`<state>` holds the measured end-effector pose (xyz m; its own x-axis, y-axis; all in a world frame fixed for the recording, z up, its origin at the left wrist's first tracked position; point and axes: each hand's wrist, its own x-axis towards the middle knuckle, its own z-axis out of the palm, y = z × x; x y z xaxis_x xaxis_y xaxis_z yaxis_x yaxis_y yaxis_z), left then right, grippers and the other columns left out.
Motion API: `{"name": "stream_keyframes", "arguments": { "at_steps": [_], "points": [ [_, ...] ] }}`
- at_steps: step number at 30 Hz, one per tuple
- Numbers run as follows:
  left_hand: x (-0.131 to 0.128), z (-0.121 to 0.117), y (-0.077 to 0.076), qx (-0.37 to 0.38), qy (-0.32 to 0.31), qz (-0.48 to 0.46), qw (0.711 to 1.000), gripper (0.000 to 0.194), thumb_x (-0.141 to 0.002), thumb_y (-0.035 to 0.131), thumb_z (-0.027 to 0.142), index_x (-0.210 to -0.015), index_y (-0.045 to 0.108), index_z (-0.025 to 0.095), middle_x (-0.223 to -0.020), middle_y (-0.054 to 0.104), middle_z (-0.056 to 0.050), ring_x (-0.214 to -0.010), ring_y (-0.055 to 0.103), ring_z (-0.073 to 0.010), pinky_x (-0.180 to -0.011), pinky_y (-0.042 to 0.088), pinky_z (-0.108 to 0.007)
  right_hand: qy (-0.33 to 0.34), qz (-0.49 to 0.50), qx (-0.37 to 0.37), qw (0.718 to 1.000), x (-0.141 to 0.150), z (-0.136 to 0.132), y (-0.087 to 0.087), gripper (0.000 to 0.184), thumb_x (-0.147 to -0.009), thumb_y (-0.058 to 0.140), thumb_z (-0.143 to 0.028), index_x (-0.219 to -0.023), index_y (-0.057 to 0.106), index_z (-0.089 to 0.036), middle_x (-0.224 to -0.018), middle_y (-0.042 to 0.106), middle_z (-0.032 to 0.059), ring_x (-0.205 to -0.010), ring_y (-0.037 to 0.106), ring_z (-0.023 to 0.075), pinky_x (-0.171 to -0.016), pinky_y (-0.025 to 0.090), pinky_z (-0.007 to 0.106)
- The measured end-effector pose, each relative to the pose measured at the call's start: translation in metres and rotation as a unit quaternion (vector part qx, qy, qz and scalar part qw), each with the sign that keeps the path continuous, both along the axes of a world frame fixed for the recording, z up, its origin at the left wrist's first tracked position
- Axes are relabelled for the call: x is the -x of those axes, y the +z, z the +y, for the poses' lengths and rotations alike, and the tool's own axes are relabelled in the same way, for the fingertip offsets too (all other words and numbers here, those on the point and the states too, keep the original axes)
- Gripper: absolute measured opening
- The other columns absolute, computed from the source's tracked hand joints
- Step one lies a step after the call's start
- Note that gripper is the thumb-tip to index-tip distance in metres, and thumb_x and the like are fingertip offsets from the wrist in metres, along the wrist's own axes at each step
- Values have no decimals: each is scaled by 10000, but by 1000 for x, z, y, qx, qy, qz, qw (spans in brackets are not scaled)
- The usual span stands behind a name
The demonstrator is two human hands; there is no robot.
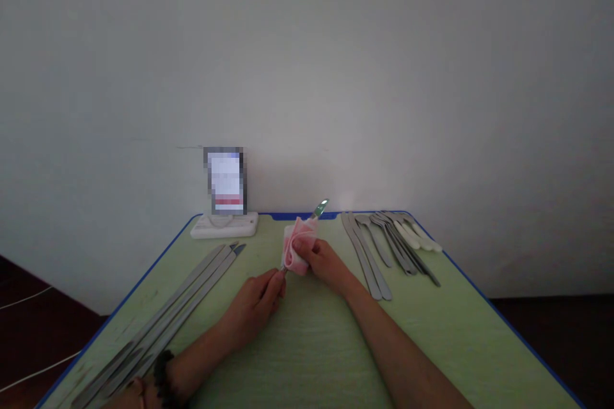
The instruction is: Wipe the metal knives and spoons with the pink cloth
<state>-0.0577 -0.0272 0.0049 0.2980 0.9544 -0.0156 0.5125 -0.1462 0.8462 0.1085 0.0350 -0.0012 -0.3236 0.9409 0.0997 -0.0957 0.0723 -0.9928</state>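
Note:
A table knife (322,207) is held at a slant over the table, its blade tip pointing away and to the right. My left hand (263,297) is closed around the end of its handle. A pink and white cloth (300,246) is folded around the middle of the knife. My right hand (322,261) pinches that cloth against the knife, thumb on top. Most of the knife's length is hidden by the cloth and my fingers.
Several knives (192,294) lie at the left of the green table (307,358). More knives (367,255), spoons and forks (396,246), and white-handled pieces (417,236) lie at the right. A phone (226,182) stands on a white base (225,226) by the wall.

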Motion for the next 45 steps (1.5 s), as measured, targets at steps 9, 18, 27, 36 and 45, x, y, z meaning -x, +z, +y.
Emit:
{"name": "stream_keyframes", "arguments": {
  "at_steps": [9,18,27,36,45],
  "points": [
    [-2,-5,0,-70,-55,101,991,363,-909,304,421,-642,443,218,-524,401,48,-493,417,-133,-540,284,-256,-188,362,130,904,-7,19,-6,304,-679,718,-500,-763,628,-221,-695,646,-29,-611,551,111,-573,456,224],
    [7,-9,10,-22,-169,20,985,400,-926,309,454,-840,581,174,-561,444,48,-520,430,-124,-540,336,-224,-199,405,108,886,-10,22,-7,272,-668,760,-403,-790,581,-238,-654,614,-73,-564,541,76,-547,473,192],
    [8,-15,8,-8,-245,15,969,369,-908,426,464,-950,628,158,-606,582,12,-502,488,-115,-481,338,-188,-173,363,102,910,-13,20,-2,236,-720,717,-399,-763,560,-228,-548,535,-73,-457,449,82,-419,381,200],
    [5,-5,1,-53,-118,4,992,353,-913,359,414,-857,601,164,-495,545,45,-440,476,-108,-497,361,-190,42,245,170,954,-5,3,-2,375,-623,769,-493,-678,614,-157,-586,571,-32,-515,466,78,-466,338,203],
    [0,-2,3,-33,-14,26,999,389,-879,372,437,-568,435,212,-426,437,65,-412,421,-101,-457,320,-196,143,183,140,962,-5,-5,1,298,-611,800,-409,-685,663,-155,-635,606,-18,-621,506,109,-660,375,253]
  ]
}}
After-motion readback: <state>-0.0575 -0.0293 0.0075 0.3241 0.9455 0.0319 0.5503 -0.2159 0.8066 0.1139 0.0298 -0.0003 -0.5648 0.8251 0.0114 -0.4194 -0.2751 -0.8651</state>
